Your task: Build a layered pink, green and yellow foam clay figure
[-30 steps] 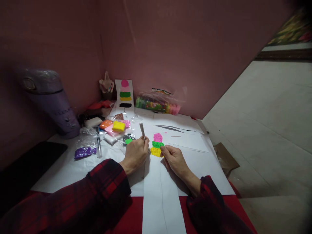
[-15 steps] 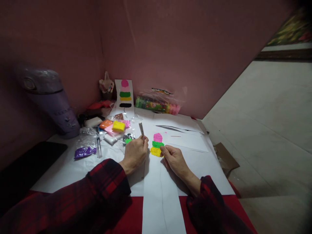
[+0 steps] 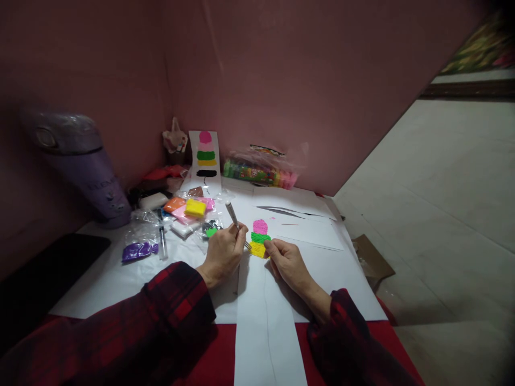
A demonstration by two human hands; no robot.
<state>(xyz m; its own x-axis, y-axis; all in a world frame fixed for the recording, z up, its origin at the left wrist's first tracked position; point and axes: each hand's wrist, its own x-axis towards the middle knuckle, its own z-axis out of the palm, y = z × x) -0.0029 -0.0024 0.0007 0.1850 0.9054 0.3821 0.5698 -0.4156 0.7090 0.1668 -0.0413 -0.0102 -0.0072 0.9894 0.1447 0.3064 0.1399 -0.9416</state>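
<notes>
My left hand [image 3: 225,251] is closed around a slim, pale pen-like tool [image 3: 232,213], its thin dark tip at the left edge of a yellow clay band [image 3: 257,250]. Above that band sit a green clay band [image 3: 260,237] and a round pink clay piece [image 3: 260,226], all with rough, textured surfaces. They lie on a long white paper strip [image 3: 257,332] with a wavy pencil line. My right hand [image 3: 292,262] is pinched at the yellow band's right side; its fingertips hide that edge and anything between them.
Bagged clay, including a yellow block [image 3: 195,208] and a purple pack [image 3: 140,252], lies left of my hands. A purple bottle [image 3: 96,182] stands far left. Against the wall are a painted sample card [image 3: 206,155] and a bag of colourful sticks [image 3: 261,174]. Cut paper [image 3: 309,241] lies right.
The tool in my left hand has tilted, and its tip now shows at the yellow band's left edge. My right hand looks nearly unmoved.
</notes>
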